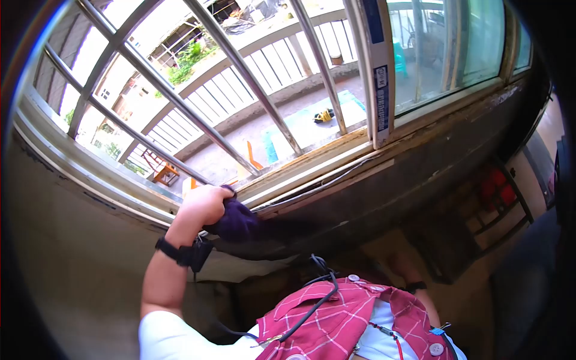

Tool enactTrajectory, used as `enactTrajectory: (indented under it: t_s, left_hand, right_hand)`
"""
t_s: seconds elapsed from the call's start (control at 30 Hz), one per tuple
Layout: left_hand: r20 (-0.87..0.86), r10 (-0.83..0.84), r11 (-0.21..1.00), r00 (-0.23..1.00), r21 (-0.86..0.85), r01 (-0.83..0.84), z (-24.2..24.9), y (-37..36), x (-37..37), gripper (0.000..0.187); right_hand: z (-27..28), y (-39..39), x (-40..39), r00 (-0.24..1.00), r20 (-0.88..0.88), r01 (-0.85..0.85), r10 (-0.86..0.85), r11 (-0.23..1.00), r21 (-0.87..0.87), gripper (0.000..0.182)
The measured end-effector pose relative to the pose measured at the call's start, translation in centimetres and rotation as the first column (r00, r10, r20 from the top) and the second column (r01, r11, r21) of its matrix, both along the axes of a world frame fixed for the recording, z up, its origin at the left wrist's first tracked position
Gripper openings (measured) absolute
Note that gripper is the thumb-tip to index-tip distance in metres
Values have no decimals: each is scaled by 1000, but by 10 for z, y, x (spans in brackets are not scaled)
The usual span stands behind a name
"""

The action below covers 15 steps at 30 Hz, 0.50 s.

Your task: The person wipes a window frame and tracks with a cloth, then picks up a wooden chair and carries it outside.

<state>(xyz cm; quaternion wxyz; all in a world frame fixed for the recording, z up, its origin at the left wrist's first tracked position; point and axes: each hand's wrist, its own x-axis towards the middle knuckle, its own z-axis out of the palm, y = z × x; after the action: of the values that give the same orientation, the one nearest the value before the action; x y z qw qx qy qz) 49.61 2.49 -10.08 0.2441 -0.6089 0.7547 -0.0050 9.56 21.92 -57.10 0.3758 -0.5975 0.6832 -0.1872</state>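
Note:
My left hand [207, 204] is closed around a dark purple cloth [239, 222] at the lower left corner of the window. The cloth hangs over the inner edge of the window track [282, 191], and the fingertips are partly hidden by the hand. A black band with a small box [189, 253] circles my left wrist. My right hand [401, 264] hangs low beside my body in deep shadow. Its fingers cannot be made out, and a dark band sits on that wrist.
Metal bars [240, 66] cross the window opening. A sliding glass pane [444, 54] fills the right side. Outside lie a balcony railing [222, 90], a wooden stool [162, 168] and a yellow-black bundle [324, 116]. Dark furniture [441, 246] stands indoors, right.

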Motion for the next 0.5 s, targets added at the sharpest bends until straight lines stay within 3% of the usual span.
enactTrajectory:
  t_s: [0.03,0.07,0.13,0.17,0.2,0.23,0.3,0.33,0.43,0.5]
  left_hand:
    - [-293,17,994,956,-100,-48,4,9,6,29]
    - [-611,-10,997,791,-62,-35,8,17,9,26]
    - [-936,-32,995,350,-62,-76,5,38,5,25]
    - [-997,-13,993,77,-22,-116,1,43,9,25]
    - [-990,-138,980,31,-141,-139,4,51,10,23]
    - [-989,-142,975,37,-146,-166,-1,55,16,23]
    - [-927,-208,968,-312,-149,-201,-10,64,27,23]
    - [-881,-141,979,-452,-57,-194,-10,71,30,21]
    - [-818,-284,941,-501,-139,-308,-19,78,43,20]
    - [-811,-362,910,-460,-201,-362,-21,80,53,20]
  right_hand:
    - [17,3,-3,1000,5,-16,16,1000,0,24]
    - [37,2,-6,998,-20,-52,51,998,-21,25]
    - [70,-7,-6,993,-42,-115,113,993,-41,26]
    - [85,-15,-3,995,28,-92,92,996,-8,25]
    - [99,-24,0,993,94,-71,69,997,27,24]
    - [114,-37,5,991,95,-99,97,995,23,24]
    - [145,-66,20,954,233,-154,187,976,-152,27]
    - [160,-80,28,948,234,-180,214,971,-161,27]
    - [210,-115,67,886,331,-261,325,939,-225,35]
    - [251,-130,106,805,422,-367,417,909,-196,48]
